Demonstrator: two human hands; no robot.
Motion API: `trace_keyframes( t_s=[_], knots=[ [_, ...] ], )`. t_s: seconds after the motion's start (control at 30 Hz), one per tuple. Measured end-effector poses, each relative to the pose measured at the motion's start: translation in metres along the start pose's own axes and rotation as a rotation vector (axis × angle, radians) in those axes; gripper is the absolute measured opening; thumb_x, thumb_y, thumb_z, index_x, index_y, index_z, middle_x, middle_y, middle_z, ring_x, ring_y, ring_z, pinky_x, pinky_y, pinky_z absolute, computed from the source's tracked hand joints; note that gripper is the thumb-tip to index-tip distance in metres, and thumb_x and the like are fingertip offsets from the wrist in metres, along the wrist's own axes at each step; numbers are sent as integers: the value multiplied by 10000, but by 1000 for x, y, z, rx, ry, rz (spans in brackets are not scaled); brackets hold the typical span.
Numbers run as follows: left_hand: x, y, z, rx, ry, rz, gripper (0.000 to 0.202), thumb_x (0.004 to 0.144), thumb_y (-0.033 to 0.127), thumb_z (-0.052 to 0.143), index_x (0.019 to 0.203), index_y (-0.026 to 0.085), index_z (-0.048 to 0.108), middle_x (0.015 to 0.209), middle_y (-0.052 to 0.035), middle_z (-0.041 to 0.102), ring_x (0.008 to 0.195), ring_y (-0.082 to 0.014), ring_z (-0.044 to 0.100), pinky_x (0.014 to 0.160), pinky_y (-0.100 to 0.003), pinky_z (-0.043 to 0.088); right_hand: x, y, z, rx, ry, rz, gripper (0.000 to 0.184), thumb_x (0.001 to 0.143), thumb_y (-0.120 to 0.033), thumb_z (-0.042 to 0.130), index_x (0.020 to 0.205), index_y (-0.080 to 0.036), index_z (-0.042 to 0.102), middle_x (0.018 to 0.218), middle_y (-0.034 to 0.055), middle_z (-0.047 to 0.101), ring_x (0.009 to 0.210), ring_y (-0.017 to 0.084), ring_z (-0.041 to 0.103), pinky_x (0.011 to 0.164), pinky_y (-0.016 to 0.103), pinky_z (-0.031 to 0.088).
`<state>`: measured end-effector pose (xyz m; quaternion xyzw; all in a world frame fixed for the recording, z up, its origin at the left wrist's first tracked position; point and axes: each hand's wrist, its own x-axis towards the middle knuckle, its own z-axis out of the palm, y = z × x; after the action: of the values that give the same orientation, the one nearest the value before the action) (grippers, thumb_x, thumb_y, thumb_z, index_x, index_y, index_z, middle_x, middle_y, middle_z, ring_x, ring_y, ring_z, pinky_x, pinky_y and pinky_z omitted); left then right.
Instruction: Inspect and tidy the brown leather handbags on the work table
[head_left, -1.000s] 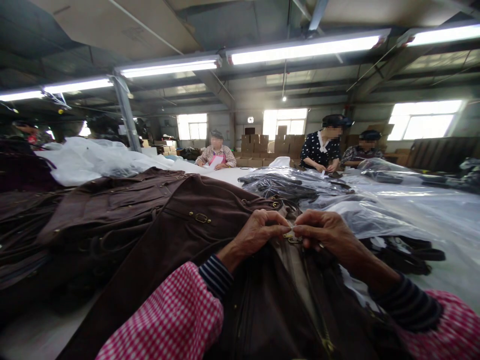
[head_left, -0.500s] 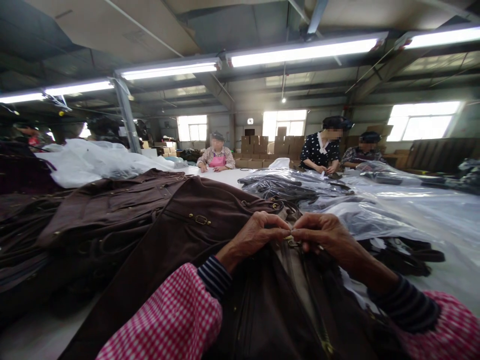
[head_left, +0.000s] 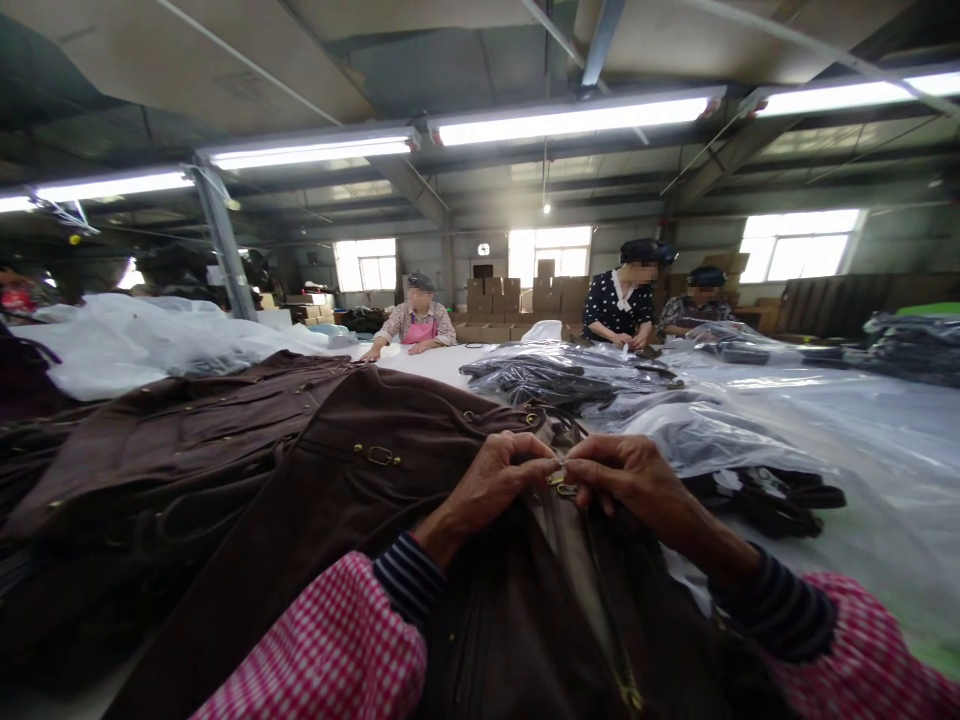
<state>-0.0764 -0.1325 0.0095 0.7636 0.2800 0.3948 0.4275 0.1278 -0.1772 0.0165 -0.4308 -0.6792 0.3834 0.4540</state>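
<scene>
A dark brown jacket with brass-coloured fittings is spread in front of me, a metal buckle on its upper part. Over its front opening, my left hand and my right hand meet fingertip to fingertip, each closed in a pinch. What lies between the fingertips is too small to make out. Just below them hangs a gold zip pull at the top of the opening. A beige strip of lining runs down between the two zip edges.
More brown garments are piled to the left, with white plastic sheeting behind. Bagged dark garments lie right of centre on the white table. Across it are several people, one in a pink apron; cartons are stacked behind.
The view has shifted slightly, so the scene sits further left. Both hands keep their pinch at the jacket's opening. The person in the pink apron has reached an arm out sideways.
</scene>
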Motion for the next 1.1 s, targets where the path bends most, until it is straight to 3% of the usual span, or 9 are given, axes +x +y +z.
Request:
trace_keyframes(
  t_s=[0.17, 0.3, 0.63, 0.8, 0.9, 1.0, 1.1],
  knots=[
    [-1, 4, 1, 157, 8, 47, 256, 894, 407, 672, 821, 169, 733, 821, -18, 675, 853, -174, 575, 792, -273, 420, 0, 1, 3, 37, 41, -23, 325, 804, -484, 765, 778, -165, 714, 602, 13, 684, 432, 99, 547, 402, 199, 378],
    [-2, 8, 2, 213, 14, 11, 232, 898, 381, 649, 840, 170, 725, 896, -34, 670, 928, -197, 562, 820, -286, 408, -2, 2, 8, 48, 70, -47, 316, 817, -476, 759, 778, -167, 704, 611, 10, 684, 435, 100, 555, 399, 202, 375],
    [2, 18, 2, 204, 12, -127, 318, 843, 502, 684, 819, 185, 710, 794, -14, 642, 745, -169, 520, 633, -242, 390, 4, 8, 16, 229, 80, -163, 329, 816, -452, 776, 757, -156, 647, 687, -5, 670, 518, 115, 643, 429, 180, 406],
    [8, 7, -9, 176, -15, -294, 318, 768, 552, 745, 857, 248, 723, 799, 29, 664, 756, -176, 544, 619, -225, 411, 11, 12, 15, 358, 33, -150, 409, 738, -500, 838, 727, -173, 594, 688, -34, 632, 513, 105, 617, 447, 192, 450],
    [9, 2, -14, 147, -56, -362, 289, 803, 554, 726, 867, 272, 721, 762, 71, 647, 721, -140, 526, 625, -207, 390, 13, 16, 17, 365, 17, -166, 422, 730, -514, 844, 712, -178, 590, 680, -42, 620, 513, 101, 601, 443, 195, 447],
    [6, 4, -12, 113, -88, -346, 303, 838, 536, 708, 868, 235, 716, 761, 51, 652, 719, -135, 526, 629, -209, 389, 13, 18, 16, 357, 6, -173, 393, 753, -483, 834, 714, -171, 598, 675, -40, 627, 498, 95, 587, 436, 195, 435],
    [3, 10, -5, 164, -41, -230, 308, 839, 501, 716, 846, 193, 721, 775, 7, 657, 724, -143, 517, 628, -225, 390, 9, 14, 11, 343, 3, -164, 299, 799, -396, 789, 745, -155, 621, 694, -25, 653, 502, 89, 586, 455, 197, 433]
  ],
)
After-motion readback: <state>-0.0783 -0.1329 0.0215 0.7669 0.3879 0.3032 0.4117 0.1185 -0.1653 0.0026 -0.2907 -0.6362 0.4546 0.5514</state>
